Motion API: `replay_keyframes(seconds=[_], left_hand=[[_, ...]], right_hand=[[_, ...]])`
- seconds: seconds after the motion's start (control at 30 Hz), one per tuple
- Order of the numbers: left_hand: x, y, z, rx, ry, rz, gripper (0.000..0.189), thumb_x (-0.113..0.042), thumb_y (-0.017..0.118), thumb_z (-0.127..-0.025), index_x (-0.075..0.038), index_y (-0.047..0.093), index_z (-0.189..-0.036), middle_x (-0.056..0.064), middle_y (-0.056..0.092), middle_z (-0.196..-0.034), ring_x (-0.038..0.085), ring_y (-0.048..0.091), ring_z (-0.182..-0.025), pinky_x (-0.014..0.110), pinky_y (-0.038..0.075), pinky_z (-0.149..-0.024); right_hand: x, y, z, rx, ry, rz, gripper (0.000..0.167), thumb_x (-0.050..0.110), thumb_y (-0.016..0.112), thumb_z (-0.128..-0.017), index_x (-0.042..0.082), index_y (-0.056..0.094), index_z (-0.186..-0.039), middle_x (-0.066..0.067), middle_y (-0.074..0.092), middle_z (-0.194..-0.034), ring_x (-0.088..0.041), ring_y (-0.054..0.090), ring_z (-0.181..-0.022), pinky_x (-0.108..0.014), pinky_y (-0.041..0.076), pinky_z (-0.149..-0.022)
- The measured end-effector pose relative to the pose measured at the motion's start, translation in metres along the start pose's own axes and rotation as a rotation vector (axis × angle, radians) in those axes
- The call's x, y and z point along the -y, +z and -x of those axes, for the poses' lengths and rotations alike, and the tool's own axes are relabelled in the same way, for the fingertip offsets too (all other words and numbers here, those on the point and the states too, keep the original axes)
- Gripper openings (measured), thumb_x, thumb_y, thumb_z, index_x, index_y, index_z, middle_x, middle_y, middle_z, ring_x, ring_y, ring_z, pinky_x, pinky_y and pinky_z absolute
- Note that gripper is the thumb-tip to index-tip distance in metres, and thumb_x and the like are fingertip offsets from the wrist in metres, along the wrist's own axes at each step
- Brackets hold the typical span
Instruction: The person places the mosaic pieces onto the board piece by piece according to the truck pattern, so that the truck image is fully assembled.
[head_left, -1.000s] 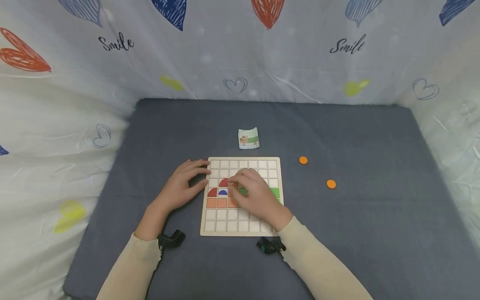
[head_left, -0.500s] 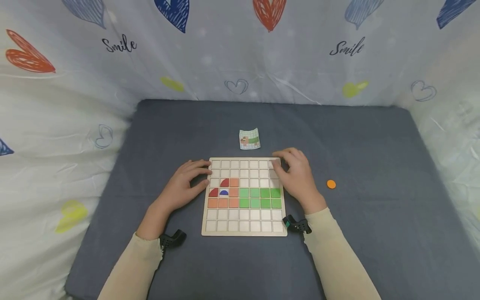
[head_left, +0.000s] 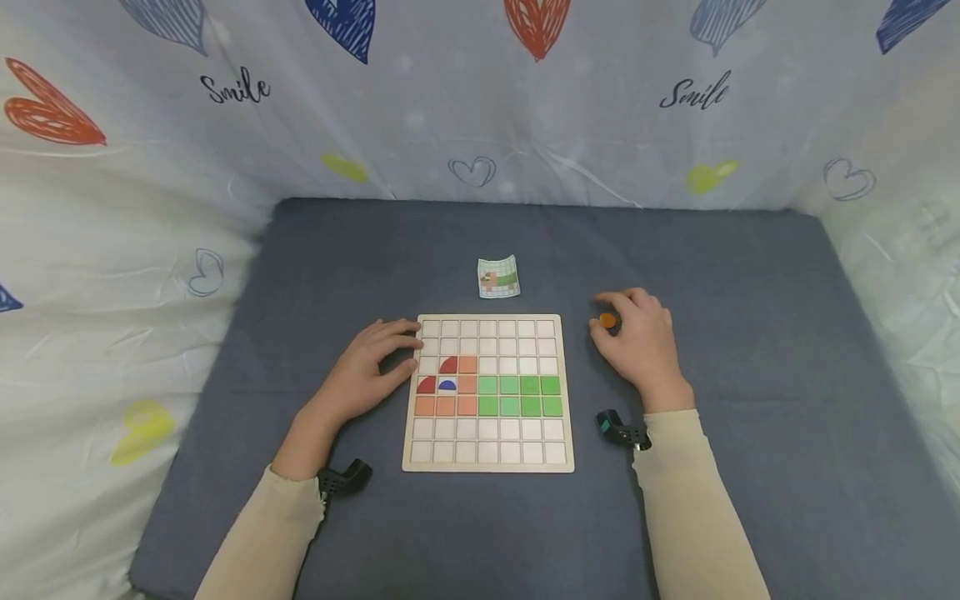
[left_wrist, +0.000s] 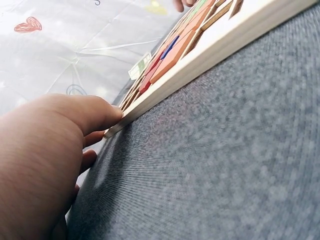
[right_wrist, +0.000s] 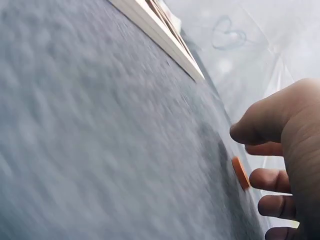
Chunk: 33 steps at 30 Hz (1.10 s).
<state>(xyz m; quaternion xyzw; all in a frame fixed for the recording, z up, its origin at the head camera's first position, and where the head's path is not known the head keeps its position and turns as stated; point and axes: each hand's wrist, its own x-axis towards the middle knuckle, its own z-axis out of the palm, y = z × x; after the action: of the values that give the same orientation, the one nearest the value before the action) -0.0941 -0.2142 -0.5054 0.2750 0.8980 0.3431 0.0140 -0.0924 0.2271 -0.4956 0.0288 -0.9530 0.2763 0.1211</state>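
Observation:
A light wooden grid board (head_left: 487,466) lies on the dark cloth. Salmon squares (head_left: 446,406), red quarter-circle tiles (head_left: 427,385), a blue-and-white tile (head_left: 447,385) and green squares (head_left: 529,386) sit in its cells. My left hand (head_left: 352,375) touches the board's left edge with spread fingers; the left wrist view shows its thumb (left_wrist: 102,114) against the rim. Right of the board, my right hand (head_left: 637,346) hovers at an orange disc (head_left: 607,321), thumb and forefinger apart on either side of it. In the right wrist view the disc (right_wrist: 240,173) lies on the cloth near the fingertips.
A small printed card (head_left: 498,277) with a grid picture lies behind the board. Dark wrist cameras (head_left: 622,430) stick out from both wrists. A patterned curtain (head_left: 480,100) hangs behind the table (head_left: 360,250).
My right hand has left the board's middle and moved right to the orange disc, uncovering the tiles. The second disc is now hidden behind that hand. My left hand stays put.

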Motion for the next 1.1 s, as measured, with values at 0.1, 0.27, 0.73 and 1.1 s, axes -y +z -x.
replay_keyframes(seconds=[0.1, 0.27, 0.73, 1.1], left_hand=[[-0.0009, 0.0001, 0.0001, 0.0, 0.0, 0.003, 0.032, -0.024, 0.078, -0.105, -0.014, 0.076, -0.136, 0.007, 0.059, -0.159, 0.034, 0.044, -0.156, 0.05, 0.018, -0.139], [-0.0013, 0.0003, 0.0001, 0.001, -0.005, 0.006, 0.033, -0.023, 0.079, -0.105, -0.013, 0.076, -0.136, 0.008, 0.059, -0.159, 0.035, 0.044, -0.156, 0.051, 0.018, -0.139], [-0.0022, -0.0012, -0.0005, -0.002, 0.001, -0.001, 0.033, -0.024, 0.079, -0.105, -0.013, 0.076, -0.136, 0.008, 0.059, -0.159, 0.035, 0.043, -0.156, 0.05, 0.018, -0.139], [-0.0033, -0.0013, 0.0004, -0.001, 0.008, -0.002, 0.033, -0.02, 0.079, -0.104, -0.012, 0.076, -0.136, 0.009, 0.059, -0.159, 0.036, 0.044, -0.155, 0.051, 0.018, -0.139]], right_hand=[[-0.0052, -0.0038, 0.0004, 0.012, 0.014, 0.032, 0.034, 0.022, 0.073, -0.097, 0.006, 0.079, -0.127, -0.018, 0.068, -0.121, -0.042, 0.059, -0.106, -0.059, 0.044, -0.087], [-0.0083, -0.0077, 0.001, 0.053, 0.031, 0.024, 0.03, 0.019, 0.071, -0.097, 0.004, 0.08, -0.122, -0.017, 0.068, -0.115, -0.041, 0.06, -0.102, -0.058, 0.043, -0.086], [-0.0056, -0.0099, -0.0019, 0.086, 0.039, 0.003, 0.031, 0.008, 0.071, -0.094, -0.002, 0.077, -0.122, -0.02, 0.069, -0.114, -0.042, 0.064, -0.102, -0.061, 0.048, -0.1], [-0.006, -0.0088, -0.0016, 0.077, 0.046, 0.003, 0.032, 0.009, 0.07, -0.094, -0.002, 0.077, -0.123, -0.02, 0.07, -0.114, -0.042, 0.064, -0.106, -0.062, 0.049, -0.101]])
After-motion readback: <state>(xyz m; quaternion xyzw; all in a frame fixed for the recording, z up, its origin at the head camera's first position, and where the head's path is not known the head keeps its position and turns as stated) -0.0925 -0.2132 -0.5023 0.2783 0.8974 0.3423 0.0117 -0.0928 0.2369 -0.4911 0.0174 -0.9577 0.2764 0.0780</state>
